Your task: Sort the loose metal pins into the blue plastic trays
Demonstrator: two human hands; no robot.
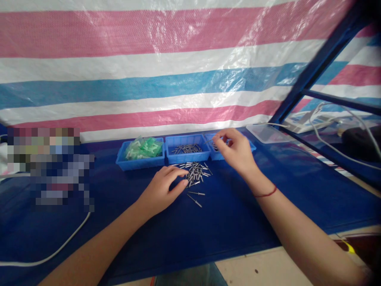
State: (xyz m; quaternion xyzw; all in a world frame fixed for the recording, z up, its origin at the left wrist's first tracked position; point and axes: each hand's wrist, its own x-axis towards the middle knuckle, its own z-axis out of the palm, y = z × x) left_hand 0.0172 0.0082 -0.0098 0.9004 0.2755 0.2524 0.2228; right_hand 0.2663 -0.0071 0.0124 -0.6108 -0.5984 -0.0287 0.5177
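A loose pile of silver blind rivets [198,171] lies on the blue table, with two single rivets [196,194] nearer to me. At the pile's left edge is my left hand [162,188], thumb and forefinger apart around nearby rivets, none visibly gripped. My right hand [235,149] is over the right blue bin [216,155], its fingertips pinched. A thin rivet appears to stick out leftward from them. More rivets lie in that bin, partly hidden by the hand. The middle blue bin [190,158] contains several metal pins or rivets.
Beside the middle bin, the left blue bin [141,163] holds green and clear plastic bags. A clear plastic lid [264,134] lies behind my right hand. A dark blue frame [315,75] slants up at the right. A white cable [64,246] crosses the table's left side.
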